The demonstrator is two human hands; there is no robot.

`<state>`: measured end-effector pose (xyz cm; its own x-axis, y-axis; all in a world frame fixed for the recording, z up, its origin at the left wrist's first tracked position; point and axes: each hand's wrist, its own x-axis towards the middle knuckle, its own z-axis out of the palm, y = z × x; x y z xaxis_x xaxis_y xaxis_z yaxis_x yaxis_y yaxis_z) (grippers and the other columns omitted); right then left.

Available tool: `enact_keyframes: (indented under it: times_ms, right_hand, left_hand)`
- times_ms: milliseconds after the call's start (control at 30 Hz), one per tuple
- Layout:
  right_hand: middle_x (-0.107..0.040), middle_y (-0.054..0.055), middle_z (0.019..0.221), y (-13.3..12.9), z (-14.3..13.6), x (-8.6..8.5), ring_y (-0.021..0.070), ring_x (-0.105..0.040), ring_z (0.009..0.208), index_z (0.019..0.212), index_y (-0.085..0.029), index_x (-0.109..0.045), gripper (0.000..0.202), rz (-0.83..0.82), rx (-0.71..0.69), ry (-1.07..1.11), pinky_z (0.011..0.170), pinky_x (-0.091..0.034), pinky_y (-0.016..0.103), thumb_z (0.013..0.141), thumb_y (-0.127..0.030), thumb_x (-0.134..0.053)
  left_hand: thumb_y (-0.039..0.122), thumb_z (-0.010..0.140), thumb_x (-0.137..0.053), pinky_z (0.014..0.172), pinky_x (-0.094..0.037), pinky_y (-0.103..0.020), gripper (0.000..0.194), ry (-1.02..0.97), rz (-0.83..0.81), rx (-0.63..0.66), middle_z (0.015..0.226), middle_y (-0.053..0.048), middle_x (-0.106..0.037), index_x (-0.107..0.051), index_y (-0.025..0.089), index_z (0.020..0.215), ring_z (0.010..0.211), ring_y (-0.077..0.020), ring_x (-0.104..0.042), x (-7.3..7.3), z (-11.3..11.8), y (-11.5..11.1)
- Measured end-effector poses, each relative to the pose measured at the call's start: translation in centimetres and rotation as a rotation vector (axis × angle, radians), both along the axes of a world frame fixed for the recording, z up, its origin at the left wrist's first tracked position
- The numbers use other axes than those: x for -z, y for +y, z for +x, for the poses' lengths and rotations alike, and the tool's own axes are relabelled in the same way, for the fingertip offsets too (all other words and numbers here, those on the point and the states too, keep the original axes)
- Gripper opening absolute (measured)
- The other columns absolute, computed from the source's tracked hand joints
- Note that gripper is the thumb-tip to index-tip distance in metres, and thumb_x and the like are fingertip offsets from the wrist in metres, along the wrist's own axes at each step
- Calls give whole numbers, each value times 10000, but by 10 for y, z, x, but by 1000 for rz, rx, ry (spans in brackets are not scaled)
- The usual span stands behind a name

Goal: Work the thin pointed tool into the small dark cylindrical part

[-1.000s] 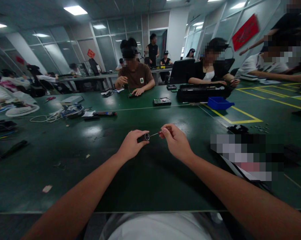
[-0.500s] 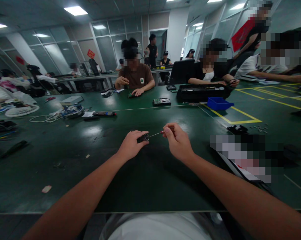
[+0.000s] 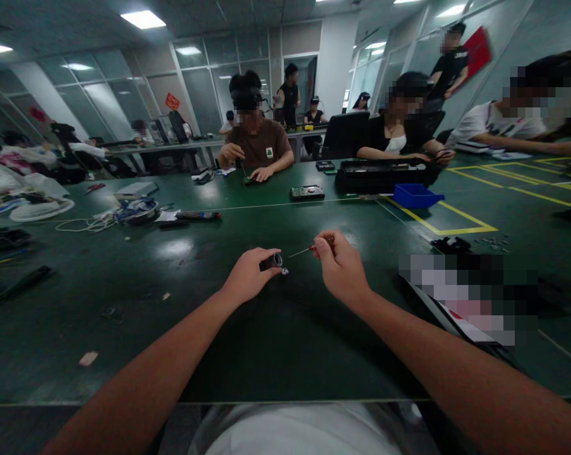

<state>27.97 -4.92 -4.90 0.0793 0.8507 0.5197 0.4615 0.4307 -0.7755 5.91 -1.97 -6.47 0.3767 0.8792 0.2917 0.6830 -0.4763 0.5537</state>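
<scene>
My left hand is wrapped round a black hollow cylinder, whose open end faces right. A small pale piece shows just below that end, by my left thumb; whether it touches the thumb or the cylinder I cannot tell. Held in my closed right hand is a screwdriver with a brownish handle and a thin metal shaft. Its tip points left and stands a short way off the cylinder's mouth. Both hands are over the middle of the green table.
Small metal parts lie to the right, near a blue bin. A hard drive sits ahead. Leftward are a dark-handled screwdriver, a pen-like tool and tangled cable. Co-workers sit across the table.
The screwdriver's tip has drawn back right, out of the cylinder's mouth. The small pale piece now shows below the opening. My left hand stays nearly still.
</scene>
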Motion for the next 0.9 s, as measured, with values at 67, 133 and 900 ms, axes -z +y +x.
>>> enact_keyframes:
  times_ms: [67, 133, 900]
  right_hand:
    - [-677, 36, 813, 1, 1, 0, 210, -651, 754, 948, -228, -558, 195, 6, 6, 8, 697, -450, 351, 990, -383, -448]
    - [-676, 37, 818, 1, 1, -1, 206, -648, 751, 948, -225, -560, 199, 13, 10, 12, 689, -448, 346, 991, -382, -446]
    - [-683, 37, 830, -2, 0, -1, 202, -653, 759, 959, -227, -571, 202, -2, -30, 11, 692, -463, 348, 992, -391, -457]
  left_hand:
    - [293, 858, -711, 979, -470, -382, 421, -17, -9, -15, 1162, -46, -687, -655, 249, 1273, 1069, -225, -623, 1, 0, 0]
    - [297, 865, -698, 981, -472, -375, 395, -50, -17, -31, 1163, -46, -681, -656, 247, 1254, 1075, -223, -622, 1, 1, 0]
    - [448, 938, -521, 806, -469, -385, 346, 520, -101, 150, 1124, -76, -693, -650, 237, 1180, 1009, -279, -641, -9, -1, -7]
